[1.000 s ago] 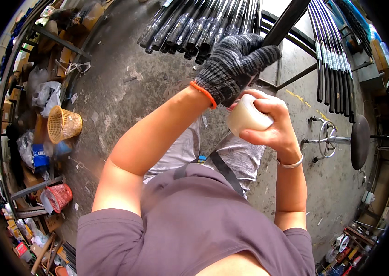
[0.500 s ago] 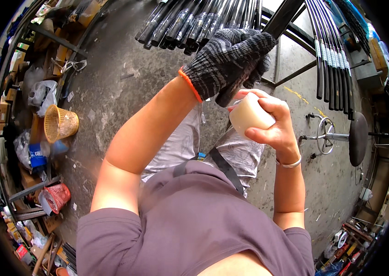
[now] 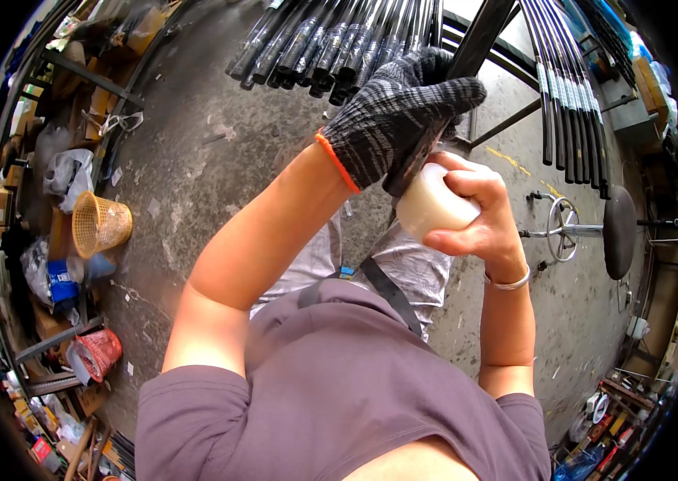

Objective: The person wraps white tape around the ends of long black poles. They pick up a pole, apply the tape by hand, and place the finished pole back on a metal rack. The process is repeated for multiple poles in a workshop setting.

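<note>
My left hand (image 3: pixel 383 120), in a black and grey knit glove with an orange cuff, is closed around a dark tube (image 3: pixel 479 44). The tube slants from the upper right down to its near end beside my right hand. A thick roll of whitish, translucent tape (image 3: pixel 433 207) sits in the grip of my bare right hand (image 3: pixel 485 212), thumb below and fingers over the top. The roll lies against the tube's near end, or just beside it. Whether a strip of tape runs onto the tube cannot be made out.
A bundle of black tubes (image 3: pixel 327 48), several wrapped in shiny film, lies ahead. More thin black tubes (image 3: pixel 567 120) hang over a metal frame at right, near a wheeled stool (image 3: pixel 619 232). A yellow basket (image 3: pixel 102 223) and red basket (image 3: pixel 98 354) stand by the left shelving.
My right hand has turned slightly, and the tape roll is now closer to the tube's end. My gloved left hand has shifted a little on or with the tube. The whole view has moved slightly.
</note>
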Action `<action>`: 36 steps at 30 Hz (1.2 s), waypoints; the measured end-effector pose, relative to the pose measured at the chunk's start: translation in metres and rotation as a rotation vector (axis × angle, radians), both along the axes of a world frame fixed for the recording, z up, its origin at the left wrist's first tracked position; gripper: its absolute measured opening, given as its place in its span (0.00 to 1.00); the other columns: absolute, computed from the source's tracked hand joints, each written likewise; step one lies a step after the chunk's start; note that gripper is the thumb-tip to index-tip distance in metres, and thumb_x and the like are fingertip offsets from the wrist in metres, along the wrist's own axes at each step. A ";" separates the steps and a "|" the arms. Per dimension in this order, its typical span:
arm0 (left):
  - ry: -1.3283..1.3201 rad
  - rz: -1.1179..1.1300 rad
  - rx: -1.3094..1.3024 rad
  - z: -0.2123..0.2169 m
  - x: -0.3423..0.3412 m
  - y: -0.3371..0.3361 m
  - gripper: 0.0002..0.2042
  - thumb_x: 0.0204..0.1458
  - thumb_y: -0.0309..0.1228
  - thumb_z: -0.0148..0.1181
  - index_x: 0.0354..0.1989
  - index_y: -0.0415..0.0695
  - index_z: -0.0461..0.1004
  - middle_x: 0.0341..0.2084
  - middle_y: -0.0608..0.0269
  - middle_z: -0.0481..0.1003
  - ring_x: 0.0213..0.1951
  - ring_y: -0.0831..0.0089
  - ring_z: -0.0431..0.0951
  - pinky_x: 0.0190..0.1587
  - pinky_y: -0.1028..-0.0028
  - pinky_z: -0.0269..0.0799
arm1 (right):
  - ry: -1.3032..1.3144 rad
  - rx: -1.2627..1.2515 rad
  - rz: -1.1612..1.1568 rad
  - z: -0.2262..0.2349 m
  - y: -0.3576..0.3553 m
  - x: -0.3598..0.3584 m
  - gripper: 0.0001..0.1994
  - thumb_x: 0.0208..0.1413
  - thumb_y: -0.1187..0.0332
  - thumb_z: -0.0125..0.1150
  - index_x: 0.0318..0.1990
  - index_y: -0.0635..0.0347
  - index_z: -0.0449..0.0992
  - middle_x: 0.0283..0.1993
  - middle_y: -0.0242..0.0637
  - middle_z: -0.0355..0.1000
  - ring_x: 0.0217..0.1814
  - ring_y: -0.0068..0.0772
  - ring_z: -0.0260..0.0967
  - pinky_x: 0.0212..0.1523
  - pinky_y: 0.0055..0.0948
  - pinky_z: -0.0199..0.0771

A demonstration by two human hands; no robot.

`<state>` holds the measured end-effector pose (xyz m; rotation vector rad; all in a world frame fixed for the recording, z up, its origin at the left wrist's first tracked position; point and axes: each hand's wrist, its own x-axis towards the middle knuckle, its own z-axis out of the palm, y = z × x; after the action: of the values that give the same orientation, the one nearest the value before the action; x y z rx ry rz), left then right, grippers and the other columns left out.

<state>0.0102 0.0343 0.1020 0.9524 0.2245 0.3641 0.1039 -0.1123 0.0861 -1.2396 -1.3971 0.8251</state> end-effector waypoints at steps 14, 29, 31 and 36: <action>0.045 0.155 0.350 -0.047 -0.032 -0.031 0.13 0.61 0.37 0.57 0.47 0.41 0.73 0.36 0.69 0.73 0.39 0.81 0.70 0.45 0.76 0.69 | -0.470 0.024 -0.002 0.020 -0.006 -0.010 0.19 0.33 0.63 0.79 0.24 0.62 0.72 0.35 0.42 0.70 0.32 0.45 0.70 0.36 0.36 0.72; -0.095 0.531 0.926 -0.017 -0.019 -0.008 0.08 0.55 0.29 0.62 0.38 0.37 0.77 0.25 0.58 0.75 0.26 0.72 0.74 0.30 0.72 0.70 | -0.391 0.178 -0.225 0.008 -0.005 -0.025 0.19 0.30 0.69 0.78 0.22 0.63 0.69 0.46 0.49 0.72 0.38 0.44 0.72 0.39 0.33 0.74; -0.108 0.532 0.924 -0.018 -0.015 -0.006 0.09 0.55 0.29 0.62 0.39 0.37 0.77 0.26 0.57 0.76 0.26 0.72 0.74 0.30 0.72 0.70 | -0.364 0.184 -0.242 0.004 -0.004 -0.022 0.19 0.30 0.69 0.78 0.22 0.64 0.69 0.47 0.48 0.71 0.39 0.43 0.72 0.40 0.32 0.73; -0.107 0.520 0.800 -0.026 0.000 -0.009 0.06 0.56 0.27 0.61 0.34 0.36 0.76 0.21 0.58 0.73 0.21 0.71 0.70 0.25 0.69 0.66 | -0.268 0.189 -0.226 -0.004 -0.008 -0.012 0.18 0.30 0.69 0.78 0.24 0.65 0.70 0.47 0.47 0.71 0.39 0.41 0.71 0.41 0.30 0.72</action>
<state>0.0097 0.0251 0.0760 1.6555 0.2294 1.0291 0.0915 -0.1200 0.0819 -1.3641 -1.4750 0.3722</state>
